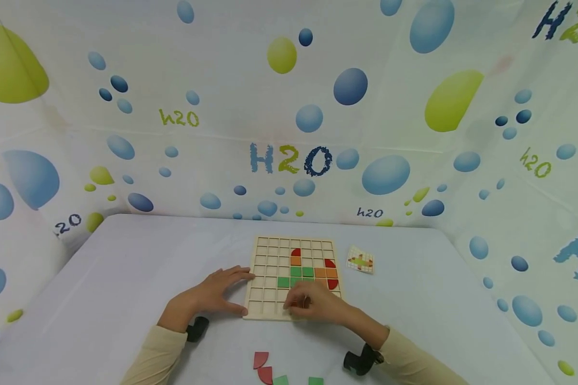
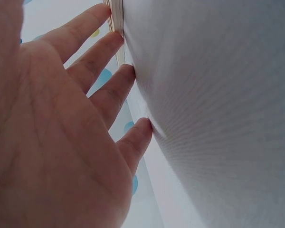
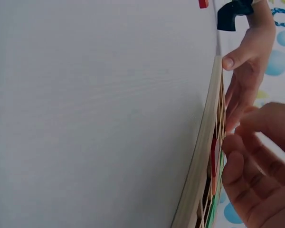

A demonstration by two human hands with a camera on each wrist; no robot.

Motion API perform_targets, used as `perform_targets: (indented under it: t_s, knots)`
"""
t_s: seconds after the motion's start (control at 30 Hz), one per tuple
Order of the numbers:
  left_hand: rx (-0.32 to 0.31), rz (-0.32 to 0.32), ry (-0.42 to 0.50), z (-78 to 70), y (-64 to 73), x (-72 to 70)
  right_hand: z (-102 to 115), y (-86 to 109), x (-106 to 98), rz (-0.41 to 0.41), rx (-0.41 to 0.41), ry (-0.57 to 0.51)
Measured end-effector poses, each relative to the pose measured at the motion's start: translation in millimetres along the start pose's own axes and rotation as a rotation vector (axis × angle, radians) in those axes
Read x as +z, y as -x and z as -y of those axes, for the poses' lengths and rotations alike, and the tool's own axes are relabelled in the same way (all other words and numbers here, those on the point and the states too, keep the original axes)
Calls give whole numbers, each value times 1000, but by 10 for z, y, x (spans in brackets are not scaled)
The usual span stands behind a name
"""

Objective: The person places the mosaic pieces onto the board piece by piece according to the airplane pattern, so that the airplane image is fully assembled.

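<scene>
A wooden grid board (image 1: pixel 265 262) lies on the table, with green squares (image 1: pixel 308 271), orange squares (image 1: pixel 296 261) and red quarter-circles (image 1: pixel 329 263) set in some cells. My left hand (image 1: pixel 214 291) rests its fingertips and thumb against the board's left edge; in the left wrist view its fingers (image 2: pixel 111 92) are spread. Over the board's near part is my right hand (image 1: pixel 318 303), its fingers loosely bent and their tips close to the cells. In the right wrist view, no piece shows between its thumb and fingers (image 3: pixel 237 164). This hand hides several near cells.
A small pattern card (image 1: pixel 360 260) lies right of the board. Near the front edge are loose red quarter-circles (image 1: pixel 261 360) and green pieces (image 1: pixel 316 380). Black wrist devices (image 1: pixel 361 361) are worn on both forearms. A printed sheet (image 1: pixel 221 107) stands behind the table (image 1: pixel 164 251).
</scene>
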State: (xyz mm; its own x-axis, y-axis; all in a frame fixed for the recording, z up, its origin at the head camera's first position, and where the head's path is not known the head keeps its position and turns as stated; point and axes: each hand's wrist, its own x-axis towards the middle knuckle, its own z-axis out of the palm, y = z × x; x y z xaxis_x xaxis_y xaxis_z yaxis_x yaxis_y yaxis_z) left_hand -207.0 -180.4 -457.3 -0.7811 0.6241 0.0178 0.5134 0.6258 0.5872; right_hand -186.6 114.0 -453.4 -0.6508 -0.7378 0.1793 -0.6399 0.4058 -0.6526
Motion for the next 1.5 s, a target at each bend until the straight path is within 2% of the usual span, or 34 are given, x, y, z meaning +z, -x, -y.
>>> perform_targets:
  t_s: [0.17,0.47,0.77,1.23,1.33,1.5]
  knots:
    - [1,2,-5,7,-1,2,-24,63,3,68,-82,-36]
    - [32,-12,-7,19,0,-10,25,145,-25,154,-91,-79]
    - [19,-3,3,6,1,-12,64,233,-73,355,-185,-133]
    - [12,-1,3,5,2,-5,91,322,-161,690,-81,-310]
    - [14,0,9,-3,5,-11,92,335,-175,738,-58,-333]
    - [13,1,12,-10,9,-14,91,364,-159,769,-79,-364]
